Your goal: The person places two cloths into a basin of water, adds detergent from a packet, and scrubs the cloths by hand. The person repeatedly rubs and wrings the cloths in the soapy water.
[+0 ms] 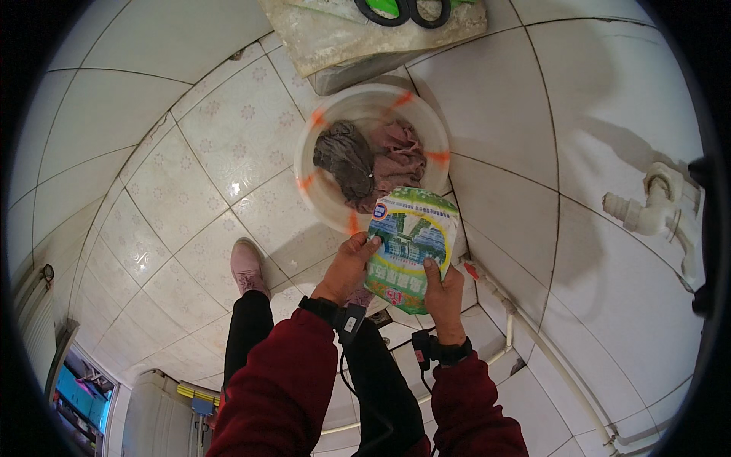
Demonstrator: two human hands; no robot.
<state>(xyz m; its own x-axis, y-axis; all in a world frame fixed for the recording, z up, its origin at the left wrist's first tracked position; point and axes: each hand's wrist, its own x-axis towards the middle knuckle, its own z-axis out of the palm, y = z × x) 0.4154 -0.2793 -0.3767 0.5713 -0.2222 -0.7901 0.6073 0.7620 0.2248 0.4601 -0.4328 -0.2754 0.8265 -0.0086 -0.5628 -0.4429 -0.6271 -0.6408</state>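
My left hand point(349, 264) grips the left edge of a green and white printed plastic packet point(408, 245), its thumb on the front. On the packet's lower right side, my right hand point(444, 294) has hold of it, thumb on the print. The packet is tilted and bears writing; whether it has been torn is not clear. Just beyond it stands a round whitish plastic basin point(316, 203) with orange marks. Inside lie a dark grey cloth point(344, 157) and a dusty pink cloth point(400, 154), side by side and crumpled. The packet overlaps the basin's near right rim.
Black-handled scissors point(408, 12) rest on a worn slab point(394, 43) behind the basin. A white plastic tap point(654, 200) juts from the right wall. Pipes point(562, 365) run along that wall's foot. A floor drain point(379, 319) lies near my feet. A mop point(203, 405) stands at lower left.
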